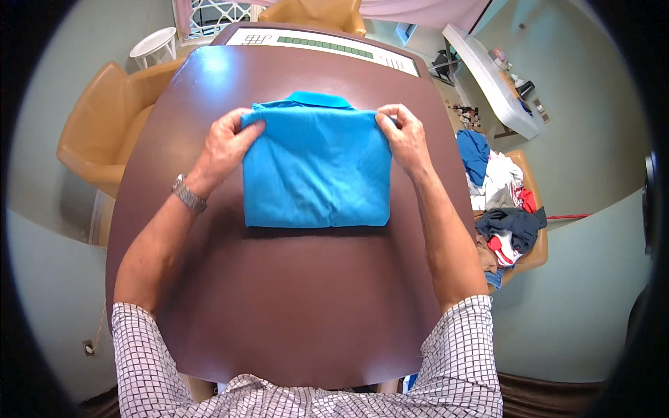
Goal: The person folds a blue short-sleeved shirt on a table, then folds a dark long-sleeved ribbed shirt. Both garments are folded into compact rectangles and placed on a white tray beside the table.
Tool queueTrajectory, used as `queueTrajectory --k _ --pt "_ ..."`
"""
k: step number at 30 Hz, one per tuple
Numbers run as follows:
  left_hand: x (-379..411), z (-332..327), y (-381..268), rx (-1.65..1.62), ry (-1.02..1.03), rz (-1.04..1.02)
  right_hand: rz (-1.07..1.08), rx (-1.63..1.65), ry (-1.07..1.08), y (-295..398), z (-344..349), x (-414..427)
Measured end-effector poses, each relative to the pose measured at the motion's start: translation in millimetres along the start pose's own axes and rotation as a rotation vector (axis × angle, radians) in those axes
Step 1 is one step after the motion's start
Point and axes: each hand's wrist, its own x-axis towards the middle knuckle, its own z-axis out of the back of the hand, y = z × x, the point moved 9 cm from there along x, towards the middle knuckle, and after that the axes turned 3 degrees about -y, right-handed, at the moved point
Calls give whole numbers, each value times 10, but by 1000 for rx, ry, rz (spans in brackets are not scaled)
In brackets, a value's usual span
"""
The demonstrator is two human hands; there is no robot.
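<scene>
A blue collared shirt (317, 167), folded into a rough rectangle, lies before me with its collar at the far edge. My left hand (228, 141) pinches its far left corner between thumb and fingers. At the far right corner, my right hand (405, 136) grips the cloth the same way. The cloth between the hands hangs fairly flat, with creases in its lower middle. A dark shadow shows under its near edge, on the brown table (298, 303). A metal watch is on my left wrist.
On the right, a tan chair (541, 245) bears a heap of clothes (502, 177). Another tan armchair (94, 136) stands at the left, a third (313, 13) beyond the table. A white stool (154, 43) is at the far left, a white shelf (491, 83) at the far right.
</scene>
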Motion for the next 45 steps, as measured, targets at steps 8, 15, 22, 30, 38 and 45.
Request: queueTrajectory --k 8,15,22,30,38,45 --pt "709 147 986 179 -71 363 -284 -236 -121 -991 -559 405" --pt "706 102 1061 139 -43 259 -281 -304 -122 -1050 -597 388" --pt "828 64 1012 192 -163 37 -92 -244 -345 -897 -512 333" --pt "900 92 1050 630 -257 -57 -134 -423 -309 -868 -538 301" --pt "451 -318 186 870 -154 -533 332 -633 -179 -240 -710 108" --pt "91 -1085 513 1124 322 -565 261 -740 86 -501 -1194 -229"
